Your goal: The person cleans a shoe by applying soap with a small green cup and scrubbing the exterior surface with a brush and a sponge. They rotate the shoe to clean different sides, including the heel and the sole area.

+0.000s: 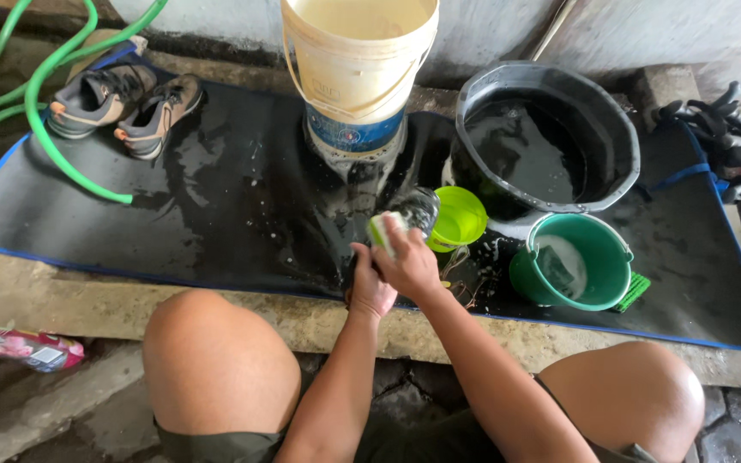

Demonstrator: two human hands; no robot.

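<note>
My right hand (409, 264) grips a pale green sponge (382, 230) and presses it against a dark wet shoe (413, 208). Just left of it, my left hand (369, 287) holds the near end of that shoe, which is mostly hidden behind both hands. All this is low over a wet black mat (233, 206) with a blue edge, between my two bare knees.
A cream bucket (358, 51) stands behind. A black tub of water (546, 141), a small lime-green bowl (458, 217) and a green pail (572, 261) with a green brush (634, 291) sit at right. Two grey shoes (126, 103) and a green hose (40, 94) lie at left. Black gloves (731, 137) lie far right.
</note>
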